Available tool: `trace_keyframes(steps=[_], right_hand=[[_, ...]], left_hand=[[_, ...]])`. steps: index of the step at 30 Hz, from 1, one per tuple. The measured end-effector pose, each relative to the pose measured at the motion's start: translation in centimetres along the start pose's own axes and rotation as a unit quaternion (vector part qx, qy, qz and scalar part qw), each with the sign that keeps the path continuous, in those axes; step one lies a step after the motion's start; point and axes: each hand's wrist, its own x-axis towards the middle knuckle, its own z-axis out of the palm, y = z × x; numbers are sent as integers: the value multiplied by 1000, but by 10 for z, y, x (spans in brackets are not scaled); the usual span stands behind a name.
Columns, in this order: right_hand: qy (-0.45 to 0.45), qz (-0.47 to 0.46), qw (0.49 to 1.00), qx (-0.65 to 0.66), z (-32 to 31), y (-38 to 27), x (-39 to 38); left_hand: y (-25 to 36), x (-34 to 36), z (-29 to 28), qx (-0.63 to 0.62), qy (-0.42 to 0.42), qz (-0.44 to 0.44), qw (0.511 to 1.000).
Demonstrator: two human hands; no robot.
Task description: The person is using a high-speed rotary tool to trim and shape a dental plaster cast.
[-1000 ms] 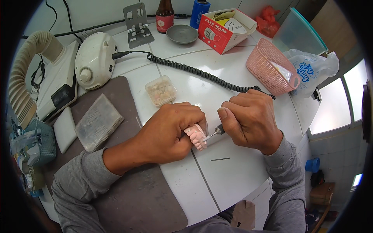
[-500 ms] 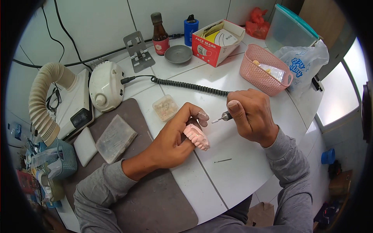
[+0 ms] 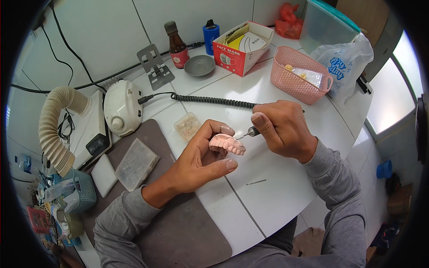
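Note:
A pink dental cast [image 3: 227, 144] is held in the fingers of my left hand [image 3: 192, 167], its row of teeth facing me and my thumb stretched out below it. My right hand [image 3: 288, 129] is closed around a dark rotary handpiece [image 3: 253, 131] with a silver front. Its thin bit reaches the cast's back upper edge; I cannot tell whether they touch. Just behind my left hand sits a small clear box of pale pieces [image 3: 187, 126]. A loose metal bur [image 3: 256, 182] lies on the white tiled top below my right hand.
White motor unit [image 3: 121, 107], coiled cord [image 3: 212, 101] and hose machine [image 3: 58, 111] stand back left. Brown mat [image 3: 174, 228] bears a flat case [image 3: 136, 163]. Pink basket [image 3: 290, 85], red mask box [image 3: 237, 58], grey dish [image 3: 199, 67], bottle [image 3: 178, 53] and phone stand [image 3: 154, 67] line the back.
My left hand has turned the cast more level and straightened its thumb. The bit, pulled away half a second ago, is back at the cast's edge. The view has shifted slightly.

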Motion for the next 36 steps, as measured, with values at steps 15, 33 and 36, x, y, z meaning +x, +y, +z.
trace_keyframes(steps=[15,33,36], right_hand=[[-7,7,1000,-10,0,2,0],[-23,12,997,-78,5,2,0],[-21,14,997,-71,5,2,-1]], left_hand=[[-6,7,-4,18,105,-18,994],[-8,7,-4,-16,130,-2,991],[-10,6,-3,-44,141,-16,989]])
